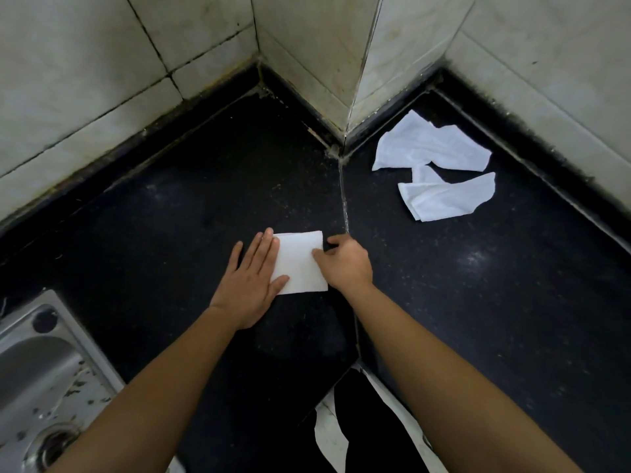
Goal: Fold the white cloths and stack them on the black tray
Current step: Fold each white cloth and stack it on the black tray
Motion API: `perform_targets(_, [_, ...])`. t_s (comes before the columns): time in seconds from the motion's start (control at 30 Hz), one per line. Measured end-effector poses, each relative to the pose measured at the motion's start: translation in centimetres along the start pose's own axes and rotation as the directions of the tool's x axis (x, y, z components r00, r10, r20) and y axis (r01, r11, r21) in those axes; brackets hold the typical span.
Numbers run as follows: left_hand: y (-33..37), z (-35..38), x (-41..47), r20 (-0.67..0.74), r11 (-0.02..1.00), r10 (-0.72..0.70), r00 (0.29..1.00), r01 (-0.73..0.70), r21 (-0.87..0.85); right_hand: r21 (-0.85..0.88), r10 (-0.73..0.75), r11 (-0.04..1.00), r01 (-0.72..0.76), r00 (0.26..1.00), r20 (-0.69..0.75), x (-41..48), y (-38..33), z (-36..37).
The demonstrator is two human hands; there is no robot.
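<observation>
- One cloth [300, 264] lay on the black worktop [177, 213], already folded down to a small rectangle.
- Left hand [251, 286] rested flat, fingers spread and straight, pressing the cloth's left edge; nothing was gripped.
- Right hand [346, 264] was curled at the cloth's right edge, fingertips pinched together on that edge.
- Judgement: this cloth was in its last fold or being smoothed, not yet stacked.
- Two loose cloths [432, 148] [447, 199] lay crumpled, well apart to the right, near the tiled wall [546, 80]; they touched or overlapped each other. Both unfolded.
- No black tray could be told apart from the dark worktop in this view; no stack was visible.
- A steel sink [44, 370] sat at lower left, clear of the work.
- Estimate: roughly one cloth of three near done; two folds and all stacking remained.
</observation>
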State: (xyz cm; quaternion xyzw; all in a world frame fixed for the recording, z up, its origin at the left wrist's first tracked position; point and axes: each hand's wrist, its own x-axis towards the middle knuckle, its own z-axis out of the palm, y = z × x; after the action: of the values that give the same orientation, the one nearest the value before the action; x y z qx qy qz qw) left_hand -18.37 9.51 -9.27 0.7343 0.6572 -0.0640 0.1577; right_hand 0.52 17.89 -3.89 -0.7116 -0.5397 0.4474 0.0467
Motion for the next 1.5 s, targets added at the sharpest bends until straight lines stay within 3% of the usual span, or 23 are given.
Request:
perform_targets(0.13, [0.5, -1.6, -0.4, -0.039, 0.984, -0.061, 0.997, 0.054, -0.173, 0.205, 0.08, 0.971, -0.12, 0.978, 0.193, 0.6, -1.2, -1.4])
perform_targets(0.2, [1.1, -3.2, -0.6, -0.069, 0.927, -0.18, 0.981, 0.145, -0.346, 0.329, 0.059, 0.932, -0.155, 0.957, 0.283, 0.7, -1.4, -2.1])
perform_targets(0.3, [1.6, -6.4, -0.3, -0.051, 0.79, -0.336, 0.94, 0.252, -0.559, 0.383, -0.017, 0.917, -0.112, 0.947, 0.319, 0.2, -2.6, -3.9])
perform_targets(0.43, [1.8, -11.2, 0.4, 0.063, 0.531, -0.447, 0.892, 0.321, -0.785, 0.424, -0.117, 0.905, -0.023, 0.947, 0.301, -1.5, -5.1, -7.3])
perform_targets(0.57, [3.2, -16.6, 0.3, 0.187, 0.1, -0.485, 0.854, 0.266, -0.959, 0.465, -0.204, 0.882, 0.08, 0.953, 0.224, -4.1, -7.9, -11.7])
perform_targets(0.63, [4.3, -19.2, 0.0, 0.253, -0.085, -0.421, 0.871, 0.24, -0.967, 0.521, -0.241, 0.848, 0.094, 0.945, 0.222, -5.6, -8.9, -14.0])
perform_targets(0.7, [5.6, -21.2, -0.6, 0.29, -0.257, -0.246, 0.925, 0.226, -0.939, 0.591, -0.279, 0.801, 0.097, 0.934, 0.224, -7.3, -9.2, -16.1])
perform_targets(0.77, [7.1, -22.6, -1.0, 0.289, -0.349, -0.065, 0.955, 0.249, -0.904, 0.639, -0.311, 0.761, 0.109, 0.926, 0.213, -9.6, -8.7, -18.0])
perform_targets(0.9, [10.9, -23.5, -0.6, 0.252, -0.237, 0.054, 0.966, 0.258, -0.937, 0.635, -0.294, 0.757, 0.15, 0.947, 0.127, -13.3, -5.2, -20.4])
perform_targets(1.0, [14.5, -23.0, -0.2, 0.262, -0.23, 0.135, 0.955, 0.288, -0.93, 0.685, -0.224, 0.713, 0.15, 0.974, 0.02, -15.5, -0.8, -21.6])
perform_targets(1.2, [24.0, -21.7, -1.5, 0.285, -0.172, 0.39, 0.876, 0.373, -0.912, 0.768, -0.078, 0.621, 0.157, 0.987, -0.139, -21.5, 9.5, -23.6])
perform_targets(1.37, [34.2, -22.2, -4.7, 0.312, 0.063, 0.508, 0.803, 0.327, -0.943, 0.831, 0.033, 0.521, 0.196, 0.968, -0.249, -28.9, 19.0, -26.8])
perform_targets(1.5, [42.1, -22.0, -8.4, 0.297, 0.164, 0.587, 0.753, 0.249, -0.955, 0.874, 0.089, 0.42, 0.244, 0.947, -0.308, -35.3, 25.5, -28.8])
